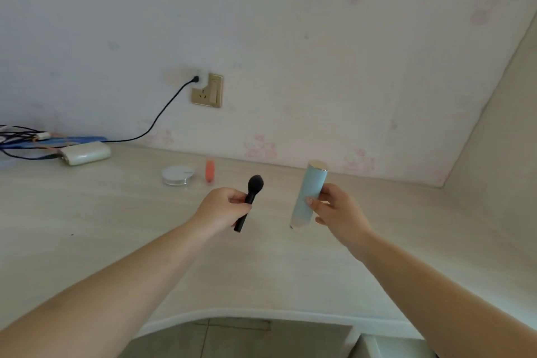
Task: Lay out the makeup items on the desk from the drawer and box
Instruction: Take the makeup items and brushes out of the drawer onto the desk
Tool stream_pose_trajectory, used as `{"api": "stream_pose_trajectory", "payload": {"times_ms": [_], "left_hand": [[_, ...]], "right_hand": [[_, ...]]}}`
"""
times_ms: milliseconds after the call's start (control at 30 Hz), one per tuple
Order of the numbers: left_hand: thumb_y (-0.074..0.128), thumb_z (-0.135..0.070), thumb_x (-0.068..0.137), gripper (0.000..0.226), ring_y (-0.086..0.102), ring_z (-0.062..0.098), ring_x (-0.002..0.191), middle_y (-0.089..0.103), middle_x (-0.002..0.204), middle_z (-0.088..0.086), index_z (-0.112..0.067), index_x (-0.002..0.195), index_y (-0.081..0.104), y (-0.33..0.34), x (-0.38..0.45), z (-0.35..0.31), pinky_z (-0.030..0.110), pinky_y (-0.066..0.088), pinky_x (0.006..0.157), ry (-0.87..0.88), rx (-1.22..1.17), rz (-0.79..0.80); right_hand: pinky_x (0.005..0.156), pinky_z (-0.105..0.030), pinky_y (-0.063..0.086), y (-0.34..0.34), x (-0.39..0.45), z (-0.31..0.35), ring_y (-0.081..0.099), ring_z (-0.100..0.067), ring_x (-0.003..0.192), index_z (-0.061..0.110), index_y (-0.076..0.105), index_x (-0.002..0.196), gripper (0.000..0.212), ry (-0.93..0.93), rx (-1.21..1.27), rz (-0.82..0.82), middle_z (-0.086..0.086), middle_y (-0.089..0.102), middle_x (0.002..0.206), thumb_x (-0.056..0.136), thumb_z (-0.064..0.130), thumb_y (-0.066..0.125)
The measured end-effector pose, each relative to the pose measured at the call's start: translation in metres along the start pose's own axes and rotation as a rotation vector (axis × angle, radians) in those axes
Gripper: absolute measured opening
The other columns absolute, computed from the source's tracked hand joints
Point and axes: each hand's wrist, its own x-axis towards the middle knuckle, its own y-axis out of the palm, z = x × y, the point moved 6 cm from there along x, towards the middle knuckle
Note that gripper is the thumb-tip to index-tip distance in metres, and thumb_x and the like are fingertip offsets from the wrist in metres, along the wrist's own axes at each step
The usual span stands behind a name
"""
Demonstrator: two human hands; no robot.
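Cables (20,139), black and blue, lie tangled at the left edge of the frame, running to a pale rounded plastic box (85,153) on the light wooden desk (101,212). One black cord climbs the patterned wall to a gold-coloured wall socket (207,91) in the upper middle. Lower, toward the middle of the frame, a round clear compact with a white lid (177,175) rests on the desk, and just beside it on the right stands a small orange-pink tube (210,170), near the wall.

Below these, the left hand (222,206) has its fingers curled round the handle of a black makeup brush (249,202), held over the desk with the dark bristle head pointing up and away, tilted to the right. To the right of centre, the right hand (337,209) grips a pale blue cylindrical tube with a gold cap (308,195) between thumb and fingers; the tube is nearly upright, leaning slightly right at its top, gold end uppermost, above the desk surface. Both bare forearms reach in from the bottom corners.
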Motion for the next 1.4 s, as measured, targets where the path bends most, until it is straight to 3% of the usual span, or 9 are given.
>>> {"api": "stream_pose_trajectory", "payload": {"times_ms": [100,267,433,633,900,967,1167,1267,1400], "left_hand": [[0.059,-0.003,0.080,0.020,0.058,0.014,0.065,0.063,0.064,-0.005,-0.018,0.083,0.071,-0.012,0.019,0.013,0.026,0.047,0.064,-0.006,0.018,-0.032],[0.064,-0.010,0.080,0.027,0.065,0.015,0.075,0.072,0.093,0.000,-0.016,0.106,0.065,-0.019,0.049,0.029,0.023,0.047,0.060,-0.022,0.016,-0.102],[0.066,-0.014,0.081,0.019,0.065,0.013,0.078,0.071,0.096,-0.003,-0.020,0.097,0.059,-0.022,0.082,0.035,0.022,0.045,0.058,-0.022,0.058,-0.173],[0.066,-0.018,0.081,0.021,0.064,0.015,0.093,0.068,0.095,-0.007,-0.019,0.101,0.058,-0.018,0.114,0.039,0.026,0.049,0.078,-0.026,0.173,-0.199],[0.065,-0.027,0.080,0.016,0.059,0.008,0.081,0.058,0.079,-0.019,-0.026,0.093,0.056,-0.015,0.137,0.046,0.023,0.045,0.070,0.007,0.374,-0.245],[0.063,-0.027,0.081,0.017,0.059,0.009,0.082,0.062,0.085,-0.016,-0.025,0.096,0.057,-0.015,0.139,0.047,0.023,0.041,0.068,0.024,0.430,-0.258],[0.061,-0.026,0.082,0.023,0.061,0.016,0.098,0.066,0.102,-0.005,-0.023,0.104,0.059,-0.010,0.141,0.045,0.030,0.047,0.084,0.096,0.581,-0.256],[0.060,-0.028,0.083,0.023,0.060,0.016,0.100,0.065,0.104,-0.004,-0.023,0.106,0.059,-0.011,0.144,0.043,0.032,0.048,0.085,0.088,0.605,-0.274],[0.058,-0.031,0.084,0.024,0.059,0.017,0.101,0.064,0.105,-0.004,-0.023,0.107,0.057,-0.011,0.144,0.043,0.033,0.048,0.085,0.075,0.634,-0.300]], "right_hand": [[0.076,-0.032,0.052,0.032,0.027,-0.005,0.060,-0.009,0.082,0.022,0.055,0.107,0.019,0.008,0.035,0.001,0.011,0.062,0.096,0.089,0.018,0.061],[0.076,-0.032,0.055,0.060,0.061,-0.015,0.061,-0.005,0.088,0.024,0.053,0.112,0.023,0.011,0.019,-0.005,0.012,0.061,0.100,0.090,0.020,0.060],[0.074,-0.029,0.056,0.073,0.093,-0.026,0.061,-0.003,0.086,0.023,0.055,0.114,0.025,0.028,0.032,-0.044,0.015,0.060,0.100,0.090,0.022,0.060],[0.090,-0.043,0.052,0.081,0.124,-0.035,0.061,-0.012,0.100,0.022,0.056,0.113,0.027,0.058,-0.011,-0.038,0.005,0.062,0.110,0.087,0.026,0.063],[0.091,-0.043,0.051,0.097,0.150,-0.040,0.061,-0.011,0.100,0.029,0.054,0.107,0.022,0.010,0.012,-0.028,0.011,0.061,0.104,0.087,0.026,0.063],[0.090,-0.038,0.051,0.099,0.152,-0.043,0.061,-0.010,0.099,0.029,0.053,0.109,0.026,-0.008,0.012,-0.037,0.013,0.061,0.103,0.086,0.025,0.064],[0.067,-0.008,0.037,0.107,0.146,-0.066,0.057,0.006,0.087,0.030,0.051,0.120,0.044,0.014,-0.157,0.038,0.016,0.060,0.103,0.081,0.025,0.069],[0.063,-0.006,0.036,0.108,0.149,-0.069,0.053,0.016,0.079,0.031,0.051,0.119,0.045,0.016,-0.174,0.035,0.018,0.060,0.100,0.079,0.027,0.071],[0.066,-0.009,0.037,0.109,0.152,-0.070,0.055,0.010,0.080,0.027,0.054,0.119,0.047,0.031,-0.175,0.019,0.014,0.063,0.105,0.077,0.028,0.073]]}}
